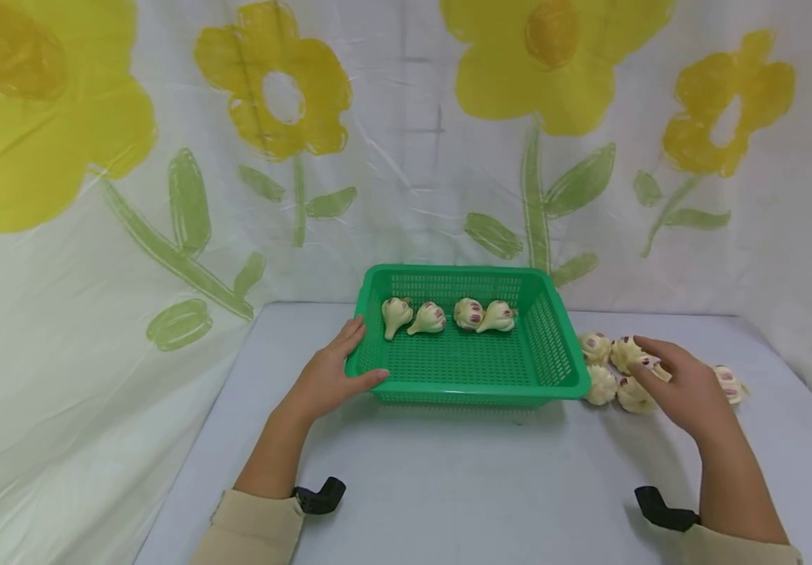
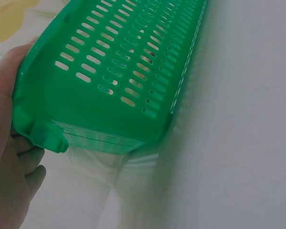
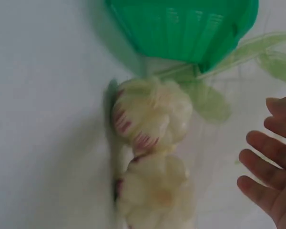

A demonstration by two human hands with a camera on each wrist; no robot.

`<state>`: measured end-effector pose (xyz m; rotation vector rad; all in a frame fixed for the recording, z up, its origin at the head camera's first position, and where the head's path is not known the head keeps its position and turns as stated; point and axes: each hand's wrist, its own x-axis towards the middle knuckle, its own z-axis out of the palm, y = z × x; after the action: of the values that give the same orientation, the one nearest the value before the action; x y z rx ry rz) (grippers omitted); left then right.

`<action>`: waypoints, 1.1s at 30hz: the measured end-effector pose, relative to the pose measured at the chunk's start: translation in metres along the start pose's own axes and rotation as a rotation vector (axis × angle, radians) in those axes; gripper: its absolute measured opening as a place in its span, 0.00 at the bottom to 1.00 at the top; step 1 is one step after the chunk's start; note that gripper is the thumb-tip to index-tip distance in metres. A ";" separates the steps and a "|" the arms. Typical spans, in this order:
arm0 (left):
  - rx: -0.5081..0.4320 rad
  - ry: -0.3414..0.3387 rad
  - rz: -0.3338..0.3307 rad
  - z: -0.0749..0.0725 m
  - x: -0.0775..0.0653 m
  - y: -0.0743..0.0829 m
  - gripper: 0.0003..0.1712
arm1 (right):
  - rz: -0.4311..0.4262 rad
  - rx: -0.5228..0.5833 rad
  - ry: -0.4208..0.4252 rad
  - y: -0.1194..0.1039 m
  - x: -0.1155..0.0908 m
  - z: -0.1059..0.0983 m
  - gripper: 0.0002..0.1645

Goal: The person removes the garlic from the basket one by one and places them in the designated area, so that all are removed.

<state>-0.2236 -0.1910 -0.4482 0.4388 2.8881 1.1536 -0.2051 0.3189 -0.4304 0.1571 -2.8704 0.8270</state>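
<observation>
A green plastic basket (image 1: 462, 392) with slotted walls stands on the table, and in it lie several white garlic bulbs (image 1: 396, 314) with purple streaks, toward its back wall. My left hand (image 1: 328, 380) grips its left end, thumb over the front corner of the rim; in the left wrist view the fingers (image 2: 34, 179) curl under the lip. My right hand (image 1: 684, 384) hovers over a group of loose garlic bulbs (image 1: 599, 384) right of the basket. Its fingers (image 3: 271, 148) are spread and relaxed in the right wrist view, holding nothing, beside two blurred bulbs (image 3: 152, 112).
A white table (image 1: 448, 486) carries everything. One more garlic bulb (image 1: 728, 384) lies to the right of my right hand, partly hidden by it. A white curtain (image 1: 391, 196) with yellow flowers hangs close behind the table and along its sides.
</observation>
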 end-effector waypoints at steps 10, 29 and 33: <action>-0.001 0.000 0.001 -0.002 -0.001 0.002 0.59 | -0.181 0.145 -0.028 -0.084 0.055 0.014 0.36; -0.002 0.005 0.003 0.000 -0.003 0.006 0.58 | -0.234 -0.028 -0.399 -0.102 0.123 0.093 0.45; 0.003 0.010 -0.002 0.000 -0.003 0.004 0.59 | -0.236 -0.082 -0.402 -0.102 0.124 0.099 0.46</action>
<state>-0.2198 -0.1890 -0.4455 0.4308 2.8989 1.1545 -0.3241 0.1724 -0.4390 0.7118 -3.1542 0.6972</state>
